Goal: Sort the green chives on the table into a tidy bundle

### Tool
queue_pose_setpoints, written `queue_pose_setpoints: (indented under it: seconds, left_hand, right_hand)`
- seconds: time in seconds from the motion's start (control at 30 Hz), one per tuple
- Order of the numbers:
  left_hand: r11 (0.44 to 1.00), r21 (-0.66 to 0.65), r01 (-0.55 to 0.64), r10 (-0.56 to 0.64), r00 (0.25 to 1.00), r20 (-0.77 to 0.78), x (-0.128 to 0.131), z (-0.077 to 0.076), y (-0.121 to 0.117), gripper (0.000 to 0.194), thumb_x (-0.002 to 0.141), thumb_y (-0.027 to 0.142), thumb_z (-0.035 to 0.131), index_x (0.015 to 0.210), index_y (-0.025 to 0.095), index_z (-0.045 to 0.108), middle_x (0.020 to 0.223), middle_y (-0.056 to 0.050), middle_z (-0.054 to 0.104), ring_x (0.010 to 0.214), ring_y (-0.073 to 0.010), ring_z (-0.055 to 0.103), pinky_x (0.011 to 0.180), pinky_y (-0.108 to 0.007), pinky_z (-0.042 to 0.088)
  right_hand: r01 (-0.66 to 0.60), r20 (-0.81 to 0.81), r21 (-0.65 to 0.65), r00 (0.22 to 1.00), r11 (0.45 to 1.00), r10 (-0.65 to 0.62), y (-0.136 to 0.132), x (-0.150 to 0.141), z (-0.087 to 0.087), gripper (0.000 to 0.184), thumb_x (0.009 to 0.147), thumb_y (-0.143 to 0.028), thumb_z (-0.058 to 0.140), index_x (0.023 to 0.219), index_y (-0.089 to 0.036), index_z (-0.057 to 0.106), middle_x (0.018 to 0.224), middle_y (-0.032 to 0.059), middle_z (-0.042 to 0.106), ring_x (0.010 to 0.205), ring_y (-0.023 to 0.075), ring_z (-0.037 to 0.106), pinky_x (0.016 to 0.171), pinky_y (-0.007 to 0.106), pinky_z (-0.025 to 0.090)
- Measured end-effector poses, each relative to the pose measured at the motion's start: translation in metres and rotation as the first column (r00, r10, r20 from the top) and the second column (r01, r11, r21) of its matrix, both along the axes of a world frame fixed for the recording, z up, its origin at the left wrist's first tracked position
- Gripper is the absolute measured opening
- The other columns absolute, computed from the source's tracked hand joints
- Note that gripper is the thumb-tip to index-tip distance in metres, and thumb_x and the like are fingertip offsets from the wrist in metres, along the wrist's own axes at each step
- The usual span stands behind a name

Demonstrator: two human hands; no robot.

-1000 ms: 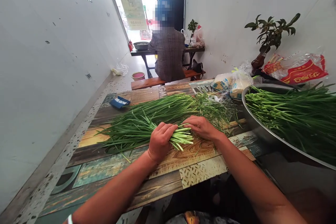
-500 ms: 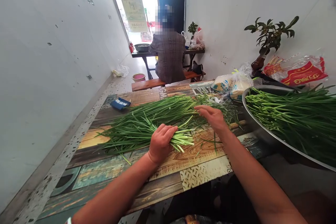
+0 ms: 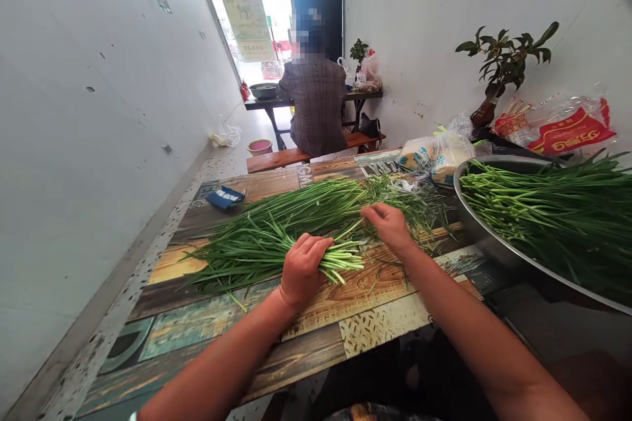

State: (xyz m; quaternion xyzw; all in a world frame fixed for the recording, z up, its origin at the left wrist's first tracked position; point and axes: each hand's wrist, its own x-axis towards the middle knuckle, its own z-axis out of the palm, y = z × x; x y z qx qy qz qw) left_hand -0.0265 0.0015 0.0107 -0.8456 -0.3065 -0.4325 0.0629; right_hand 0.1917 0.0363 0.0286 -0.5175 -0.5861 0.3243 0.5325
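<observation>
My left hand (image 3: 305, 268) is wrapped round a bunch of garlic chives (image 3: 343, 260), its pale cut ends sticking out to the right and its green leaves spread to the left on the table. One stalk slants up from that bunch to the fingertips of my right hand (image 3: 389, 227), which are pinched at its pale end. Behind the held bunch lies a larger pile of chives (image 3: 301, 207). Thin trimmed scraps (image 3: 427, 210) are scattered beside and beyond my right hand.
A large metal basin (image 3: 486, 243) full of chives stands at the right. Behind it are plastic bags (image 3: 449, 154), a potted plant (image 3: 494, 92) and a red package (image 3: 573, 131). A blue box (image 3: 225, 197) lies at the far left of the table (image 3: 222, 335). Ahead, a person (image 3: 318, 105) sits facing away.
My right hand has moved slightly left and down, and its stretched fingers have closed into a pinch at a stalk's end. The left hand keeps its grip on the bunch.
</observation>
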Motion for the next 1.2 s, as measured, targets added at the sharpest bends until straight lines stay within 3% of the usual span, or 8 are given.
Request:
queue_pose_setpoints:
  seconds: [0.13, 0.2, 0.33, 0.47, 0.6, 0.77, 1.0, 1.2]
  left_hand:
    - [1.0, -0.002, -0.01, 0.01, 1.0, 0.01, 0.0, 0.0, 0.0, 0.021, 0.087, 0.027, 0.052, 0.101, 0.014, 0.059, 0.084, -0.008, 0.067, 0.073, -0.0183, 0.055, 0.065, -0.031, 0.046]
    - [1.0, -0.006, -0.011, 0.011, 1.0, 0.001, 0.0, -0.001, 0.0, 0.021, 0.086, 0.025, 0.052, 0.102, 0.013, 0.059, 0.085, -0.009, 0.067, 0.074, -0.0186, 0.055, 0.066, -0.031, 0.046]
    - [1.0, 0.009, -0.018, 0.018, 0.999, -0.04, 0.0, 0.0, -0.001, 0.022, 0.086, 0.021, 0.051, 0.104, 0.014, 0.06, 0.087, -0.009, 0.067, 0.074, -0.0187, 0.054, 0.066, -0.031, 0.046]
    - [0.999, 0.036, -0.035, 0.037, 0.996, -0.083, 0.0, 0.004, -0.002, 0.024, 0.086, 0.02, 0.047, 0.106, 0.016, 0.06, 0.09, -0.009, 0.067, 0.074, -0.019, 0.053, 0.066, -0.032, 0.046]
    - [0.997, 0.058, -0.049, 0.056, 0.99, -0.13, -0.001, 0.007, -0.003, 0.023, 0.087, 0.019, 0.045, 0.103, 0.015, 0.061, 0.09, -0.009, 0.067, 0.073, -0.0189, 0.052, 0.067, -0.032, 0.046]
    - [0.995, 0.062, -0.074, 0.082, 0.987, -0.137, -0.003, 0.008, -0.001, 0.024, 0.089, 0.021, 0.043, 0.103, 0.014, 0.063, 0.089, -0.01, 0.066, 0.074, -0.0191, 0.052, 0.067, -0.033, 0.045]
    - [0.997, 0.056, -0.054, 0.059, 0.992, -0.108, -0.002, 0.006, 0.0, 0.022, 0.089, 0.021, 0.045, 0.102, 0.016, 0.062, 0.086, -0.008, 0.066, 0.073, -0.0179, 0.052, 0.067, -0.031, 0.044]
    - [0.999, 0.025, -0.022, 0.023, 0.999, -0.039, 0.003, 0.004, 0.0, 0.017, 0.086, 0.02, 0.049, 0.099, 0.016, 0.06, 0.081, -0.007, 0.065, 0.072, -0.0182, 0.053, 0.067, -0.031, 0.044]
  right_hand:
    - [0.343, -0.057, 0.002, 0.938, 0.939, -0.342, 0.014, 0.028, -0.005, 0.038, 0.071, -0.049, 0.064, 0.054, -0.017, 0.054, 0.048, -0.0048, 0.046, 0.047, 0.008, 0.037, 0.049, 0.023, 0.032]
    - [0.381, 0.035, 0.087, 0.922, 0.921, -0.385, 0.018, 0.037, -0.008, 0.032, 0.069, -0.045, 0.067, 0.061, -0.016, 0.058, 0.057, -0.0028, 0.051, 0.052, 0.0095, 0.043, 0.052, 0.024, 0.036]
    - [0.087, 0.317, 0.306, 0.93, 0.948, -0.188, 0.014, 0.034, -0.007, 0.018, 0.077, -0.034, 0.062, 0.083, -0.019, 0.067, 0.092, 0.0055, 0.065, 0.084, 0.0172, 0.058, 0.077, 0.032, 0.046]
    - [-0.021, 0.434, 0.365, 0.889, 0.931, -0.15, -0.003, 0.015, 0.007, 0.027, 0.084, -0.037, 0.057, 0.066, -0.019, 0.065, 0.083, 0.0069, 0.066, 0.085, 0.0189, 0.059, 0.086, 0.036, 0.045]
    - [-0.268, 0.634, 0.381, 0.773, 0.885, -0.039, -0.015, 0.005, 0.017, 0.028, 0.085, -0.035, 0.056, 0.107, -0.02, 0.065, 0.121, 0.0108, 0.057, 0.115, 0.0226, 0.049, 0.098, 0.04, 0.039]
    - [-0.507, 0.833, 0.212, 0.541, 0.835, 0.117, -0.009, 0.007, 0.008, 0.022, 0.088, -0.035, 0.055, 0.089, -0.02, 0.071, 0.085, 0.0069, 0.069, 0.092, 0.0194, 0.058, 0.088, 0.037, 0.04]
    - [-0.425, 0.435, 0.013, 0.818, 0.905, 0.378, -0.01, 0.009, 0.008, 0.032, 0.083, -0.044, 0.057, 0.079, -0.018, 0.074, 0.071, 0.0033, 0.071, 0.063, 0.013, 0.06, 0.058, 0.023, 0.044]
    - [-0.423, -0.09, -0.134, 0.906, 0.896, 0.414, -0.017, -0.008, 0.014, 0.032, 0.076, -0.046, 0.063, 0.082, -0.017, 0.074, 0.072, 0.0031, 0.071, 0.057, 0.0106, 0.058, 0.057, 0.024, 0.049]
